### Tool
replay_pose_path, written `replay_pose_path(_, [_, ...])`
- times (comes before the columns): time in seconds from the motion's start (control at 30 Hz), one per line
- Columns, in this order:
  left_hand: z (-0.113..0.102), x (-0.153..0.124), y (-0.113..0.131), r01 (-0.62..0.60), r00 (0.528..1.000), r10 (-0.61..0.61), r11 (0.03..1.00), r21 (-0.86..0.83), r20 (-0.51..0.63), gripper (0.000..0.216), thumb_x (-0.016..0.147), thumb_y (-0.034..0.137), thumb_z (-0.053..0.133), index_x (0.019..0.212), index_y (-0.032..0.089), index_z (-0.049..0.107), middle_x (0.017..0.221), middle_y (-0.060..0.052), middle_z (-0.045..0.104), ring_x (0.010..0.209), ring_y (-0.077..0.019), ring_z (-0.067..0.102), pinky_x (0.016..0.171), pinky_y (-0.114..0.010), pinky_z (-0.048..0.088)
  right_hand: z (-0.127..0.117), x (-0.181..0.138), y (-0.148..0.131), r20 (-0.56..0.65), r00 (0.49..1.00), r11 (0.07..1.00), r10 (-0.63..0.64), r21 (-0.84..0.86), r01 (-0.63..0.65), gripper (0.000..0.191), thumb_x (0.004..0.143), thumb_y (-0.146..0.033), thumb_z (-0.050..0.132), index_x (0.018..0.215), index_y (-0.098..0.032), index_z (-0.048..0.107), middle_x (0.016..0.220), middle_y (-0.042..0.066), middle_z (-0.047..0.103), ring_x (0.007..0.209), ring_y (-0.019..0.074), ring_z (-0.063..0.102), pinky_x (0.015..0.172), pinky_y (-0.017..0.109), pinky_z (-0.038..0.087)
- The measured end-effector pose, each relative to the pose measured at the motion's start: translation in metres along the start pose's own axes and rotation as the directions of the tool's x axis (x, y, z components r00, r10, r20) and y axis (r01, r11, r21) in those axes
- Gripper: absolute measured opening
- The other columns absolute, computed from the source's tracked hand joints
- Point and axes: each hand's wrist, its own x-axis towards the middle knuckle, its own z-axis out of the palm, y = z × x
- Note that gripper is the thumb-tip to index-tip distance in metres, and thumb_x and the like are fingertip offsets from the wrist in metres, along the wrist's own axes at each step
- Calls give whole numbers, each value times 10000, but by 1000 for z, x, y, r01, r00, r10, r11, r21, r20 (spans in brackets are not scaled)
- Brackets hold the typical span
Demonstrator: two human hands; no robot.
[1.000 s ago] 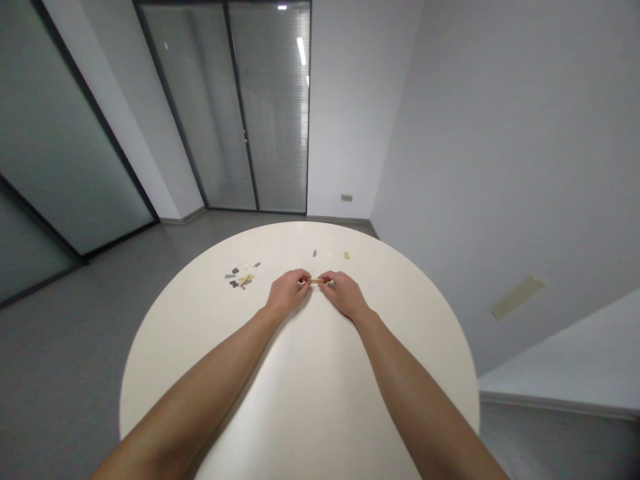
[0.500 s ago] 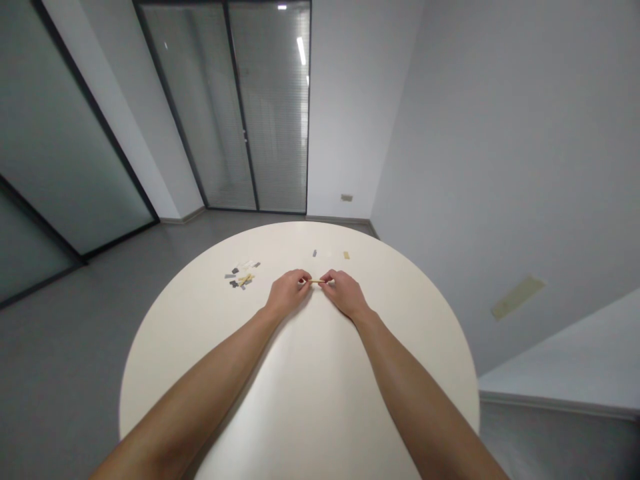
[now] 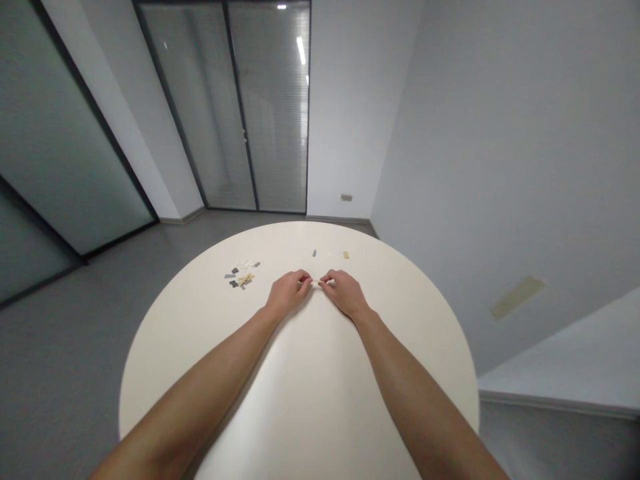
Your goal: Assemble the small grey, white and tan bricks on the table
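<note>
Both my hands meet over the middle of a round cream table (image 3: 300, 400). My left hand (image 3: 287, 291) and my right hand (image 3: 344, 292) are each closed in a pinch on the two ends of a small pale yellow piece (image 3: 315, 283), held just above the tabletop. Most of the piece is hidden by my fingertips. To the left of my left hand lies a small heap of grey, white and yellow pieces (image 3: 241, 275).
Beyond my hands, a small grey piece (image 3: 314, 253) and a small tan piece (image 3: 346, 255) lie apart near the table's far edge. Grey floor surrounds the table. Glass partitions stand at the back left, a plain wall to the right.
The visible part of the yellow piece between my fingertips has grown shorter and paler as my hands came slightly closer. My arms have hardly moved.
</note>
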Motion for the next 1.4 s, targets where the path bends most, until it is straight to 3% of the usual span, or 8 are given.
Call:
replay_pose_path(0.4, [-2, -2, 1, -45, 999, 44, 998, -46, -25, 172, 937, 329, 536, 980, 240, 677, 990, -32, 736, 931, -199, 656, 800, -302, 475, -1, -1, 0, 11, 1000, 1000, 11, 3, -11, 91, 909, -328, 662, 954, -251, 680, 980, 29, 700, 947, 184, 632, 804, 283, 435])
replay_pose_path(0.63, [-2, -1, 1, -35, 999, 34, 999, -35, -27, 181, 943, 339, 531, 976, 240, 678, 978, -31, 738, 911, -198, 656, 780, -298, 474, 0, -1, 1, 9, 1000, 1000, 19, -6, -19, 105, 913, -354, 662, 912, -249, 667, 929, 18, 681, 865, 167, 620, 762, 266, 414])
replay_pose_path(1.4, [-2, -2, 2, -60, 998, 59, 996, -64, -20, 170, 932, 328, 544, 984, 240, 680, 991, -14, 731, 933, -184, 653, 823, -290, 469, 0, 0, 0, 12, 999, 999, 36, 14, -36, 68, 880, -269, 677, 929, -248, 634, 922, 12, 683, 893, 171, 633, 769, 267, 413])
